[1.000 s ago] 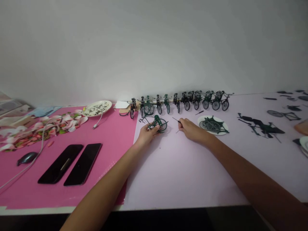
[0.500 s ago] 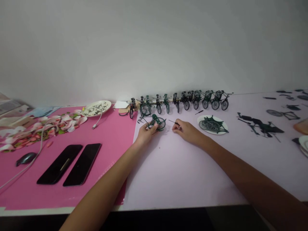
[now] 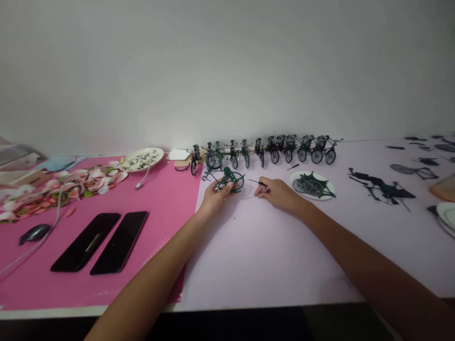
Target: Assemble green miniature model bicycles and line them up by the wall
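Observation:
My left hand (image 3: 214, 196) grips a dark green model bicycle (image 3: 235, 181) by its near side, fingers closed on the frame and wheel. To its right, my right hand (image 3: 272, 190) pinches a thin dark screwdriver (image 3: 262, 183), whose tip points left toward the bicycle without touching it. A fine, thin piece shows below the screwdriver near my right fingertips; what it is I cannot make out. Right of my right hand, a white plate (image 3: 329, 195) bears green wheels and frame parts (image 3: 310, 185).
A row of model bicycles (image 3: 273, 151) stands along the wall. Black parts (image 3: 389, 189) lie at the right. On the pink mat (image 3: 156, 265) are two phones (image 3: 119, 242), a mouse (image 3: 35, 233), a cable, petals (image 3: 76, 184) and a plate of small parts (image 3: 161, 154).
My right hand has shifted slightly, and a thin piece now shows below the screwdriver. My left hand keeps its hold on the bicycle. The view has moved a little.

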`<state>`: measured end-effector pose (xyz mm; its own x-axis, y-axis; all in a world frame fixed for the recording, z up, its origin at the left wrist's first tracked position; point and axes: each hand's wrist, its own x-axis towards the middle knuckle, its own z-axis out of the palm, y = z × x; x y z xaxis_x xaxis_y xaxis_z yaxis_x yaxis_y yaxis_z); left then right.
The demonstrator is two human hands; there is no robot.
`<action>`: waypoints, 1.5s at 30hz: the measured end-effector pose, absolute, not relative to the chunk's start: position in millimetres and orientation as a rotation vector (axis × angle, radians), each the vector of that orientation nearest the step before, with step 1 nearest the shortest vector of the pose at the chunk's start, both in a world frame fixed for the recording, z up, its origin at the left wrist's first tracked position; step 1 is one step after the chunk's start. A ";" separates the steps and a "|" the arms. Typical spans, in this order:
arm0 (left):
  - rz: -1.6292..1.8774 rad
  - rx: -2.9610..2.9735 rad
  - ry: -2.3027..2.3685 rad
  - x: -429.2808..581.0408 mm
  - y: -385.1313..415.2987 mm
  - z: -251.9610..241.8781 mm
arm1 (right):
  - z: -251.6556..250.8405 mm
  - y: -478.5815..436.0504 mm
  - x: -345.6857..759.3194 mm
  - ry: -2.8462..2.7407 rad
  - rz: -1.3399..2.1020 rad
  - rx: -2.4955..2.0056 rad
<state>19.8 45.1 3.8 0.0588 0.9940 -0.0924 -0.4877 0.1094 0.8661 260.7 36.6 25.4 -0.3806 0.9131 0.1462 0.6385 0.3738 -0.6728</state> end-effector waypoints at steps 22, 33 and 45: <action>1.325 1.177 0.922 25.2 25.5 17.3 | -6.6 35.6 236.4 -1.761 1.122 -1.013; 1.295 1.196 0.944 23.9 26.0 20.6 | -9.9 37.6 238.3 -1.790 1.146 -1.028; 1.259 1.268 0.932 24.1 23.3 19.9 | -2.3 32.6 236.8 -1.848 1.114 -1.068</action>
<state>24.1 23.3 19.9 0.1358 0.9801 0.1448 -0.1482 -0.1244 0.9811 236.8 32.6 -2.3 -0.3999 0.9031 0.1563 0.2831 0.2840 -0.9161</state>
